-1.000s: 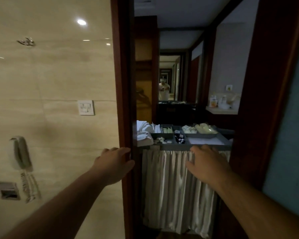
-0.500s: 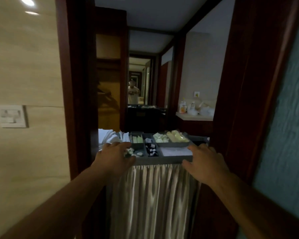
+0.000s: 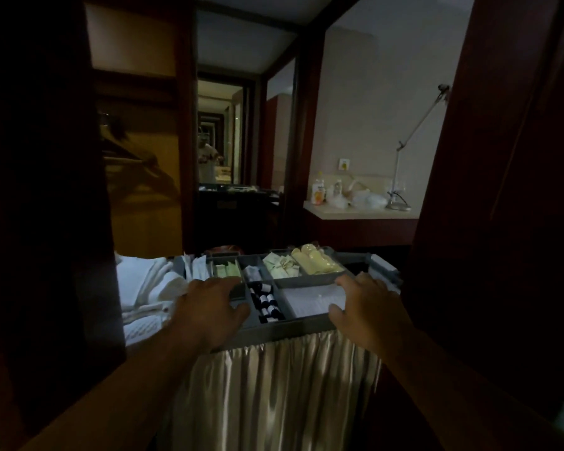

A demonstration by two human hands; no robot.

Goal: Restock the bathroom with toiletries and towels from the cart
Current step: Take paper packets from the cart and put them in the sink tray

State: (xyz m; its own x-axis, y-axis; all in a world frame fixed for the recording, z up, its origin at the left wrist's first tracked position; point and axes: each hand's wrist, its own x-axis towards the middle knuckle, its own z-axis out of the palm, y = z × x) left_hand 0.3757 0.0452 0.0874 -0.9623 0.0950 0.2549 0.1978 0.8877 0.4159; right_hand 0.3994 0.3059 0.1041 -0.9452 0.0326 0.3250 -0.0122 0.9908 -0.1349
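Left hand point(image 3: 209, 309) and right hand point(image 3: 367, 309) spread open, perhaps touching the cart point(image 3: 293, 328)

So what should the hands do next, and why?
Probably move the left hand sideways to the small dark bottles beside its thumb and pick one up. The left hand and right hand are both open and empty over the cart tray, and those bottles lie nearest.

Dim room with dark wooden door frame point(image 3: 489, 157), pale counter point(image 3: 355, 213) bearing a desk lamp point(image 3: 399, 177), distant mirror point(image 3: 220, 131).
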